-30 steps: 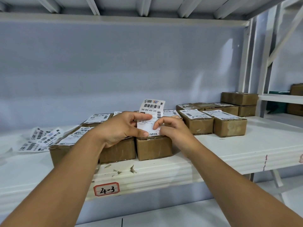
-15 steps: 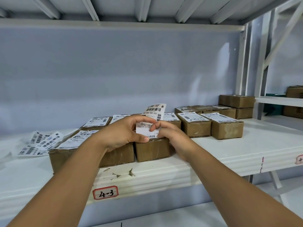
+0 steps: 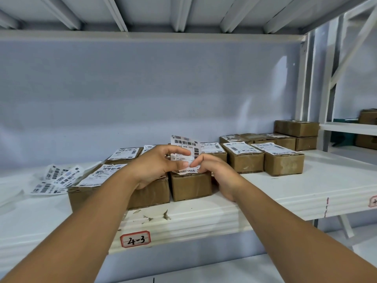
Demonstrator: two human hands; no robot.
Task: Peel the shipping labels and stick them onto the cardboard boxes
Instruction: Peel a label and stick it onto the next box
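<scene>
Two hands meet over the middle of a white shelf (image 3: 265, 194), both on one shipping label (image 3: 184, 147). The left hand (image 3: 161, 166) pinches the label's left side between thumb and forefinger. The right hand (image 3: 216, 173) pinches its lower right part with curled fingertips, just beside the left thumb. The label stands roughly upright, barcode end uppermost and slightly bent, with its lower edge at the top of a small cardboard box (image 3: 190, 186) near the shelf's front edge. Whether the paper touches the box top is not clear.

Left of that box, partly behind the left forearm, sits a wider box (image 3: 152, 194) with a label stuck on top. Further right a row of labelled boxes (image 3: 282, 164) stands on the shelf, and beyond them two stacked boxes (image 3: 295, 129) sit at the far right. A loose heap of labels (image 3: 55, 178) lies at the far left. A red-bordered tag (image 3: 135, 239) reading 4-3 is stuck to the shelf's front lip, and small cardboard scraps (image 3: 166, 215) lie near the edge.
</scene>
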